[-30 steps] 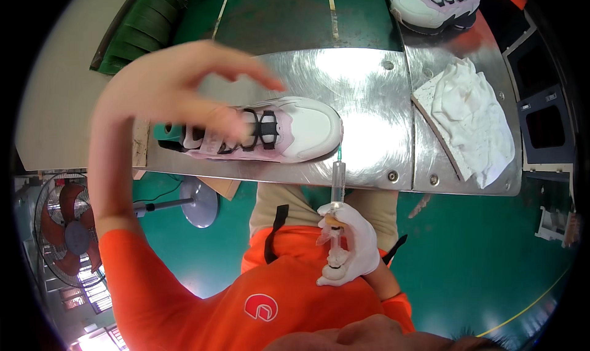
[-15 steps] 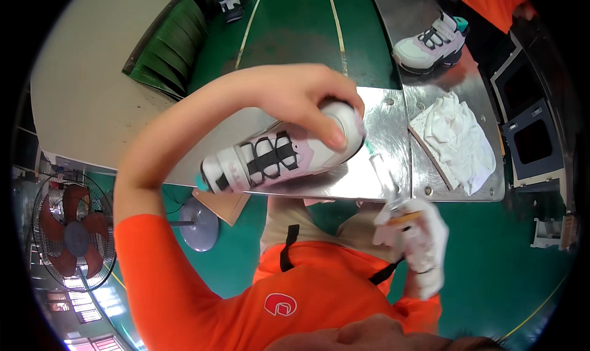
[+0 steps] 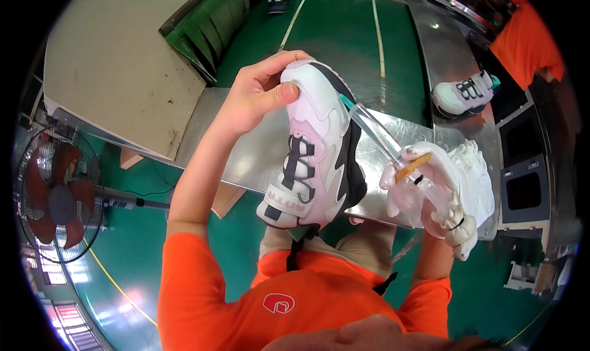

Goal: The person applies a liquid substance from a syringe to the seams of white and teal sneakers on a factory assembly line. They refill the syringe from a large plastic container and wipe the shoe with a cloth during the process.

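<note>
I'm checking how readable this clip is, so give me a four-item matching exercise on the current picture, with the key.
Column one:
1. Nearest shoe
2. Syringe
3. Fan
4. Shoe at the right

Column two:
A. Has reddish-brown blades
B. Gripped at the toe by the bare left hand
C. Rests on a metal surface
D. Held in the white-gloved right hand

Pairs: 1-B, 2-D, 3-A, 4-C.

Bright light, glare on metal tabletop point(image 3: 255, 157), washed-out windows point(image 3: 70, 320), fisheye-bent edges, far details perhaps soft
</note>
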The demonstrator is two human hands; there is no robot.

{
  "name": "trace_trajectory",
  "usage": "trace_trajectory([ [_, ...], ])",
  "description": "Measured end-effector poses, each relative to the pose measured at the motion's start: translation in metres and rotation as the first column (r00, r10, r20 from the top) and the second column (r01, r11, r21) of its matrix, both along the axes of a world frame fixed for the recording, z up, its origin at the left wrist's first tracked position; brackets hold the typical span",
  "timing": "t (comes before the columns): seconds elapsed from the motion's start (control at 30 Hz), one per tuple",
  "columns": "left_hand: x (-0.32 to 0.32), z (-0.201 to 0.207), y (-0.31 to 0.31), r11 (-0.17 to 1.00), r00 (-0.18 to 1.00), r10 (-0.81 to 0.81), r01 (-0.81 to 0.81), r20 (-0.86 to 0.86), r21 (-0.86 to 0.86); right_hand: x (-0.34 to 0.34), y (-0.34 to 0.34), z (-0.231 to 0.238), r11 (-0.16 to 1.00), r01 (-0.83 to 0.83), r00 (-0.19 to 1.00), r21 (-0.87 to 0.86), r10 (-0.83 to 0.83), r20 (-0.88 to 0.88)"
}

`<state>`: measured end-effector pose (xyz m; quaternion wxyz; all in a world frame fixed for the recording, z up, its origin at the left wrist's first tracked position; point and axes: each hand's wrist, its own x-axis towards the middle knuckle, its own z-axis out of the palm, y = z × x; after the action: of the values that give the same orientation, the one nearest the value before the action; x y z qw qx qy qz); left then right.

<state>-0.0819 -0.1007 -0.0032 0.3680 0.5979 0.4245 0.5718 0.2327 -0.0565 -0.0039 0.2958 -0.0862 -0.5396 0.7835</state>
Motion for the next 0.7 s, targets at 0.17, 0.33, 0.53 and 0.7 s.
trace_trajectory([
  [0.17,-0.022,-0.031,-0.002,0.996,0.986,0.088,-0.085,0.141,-0.023,-0.016,0.007,-0.031,0.999,0.017,0.996,-0.039,-0.020,-0.082],
  [0.33,-0.027,-0.042,-0.003,0.992,0.958,0.125,-0.114,0.257,-0.059,-0.018,0.017,-0.049,0.984,0.035,0.999,0.174,-0.033,-0.015],
  [0.53,-0.029,-0.056,-0.018,0.924,0.890,0.365,-0.311,0.272,-0.224,-0.012,0.043,-0.045,0.999,-0.047,0.952,0.005,0.046,-0.304],
  [0.7,-0.018,-0.056,-0.095,0.545,0.778,0.436,-0.628,-0.452,-0.556,0.053,0.016,-0.042,0.864,0.492,0.870,0.104,-0.491,-0.036],
])
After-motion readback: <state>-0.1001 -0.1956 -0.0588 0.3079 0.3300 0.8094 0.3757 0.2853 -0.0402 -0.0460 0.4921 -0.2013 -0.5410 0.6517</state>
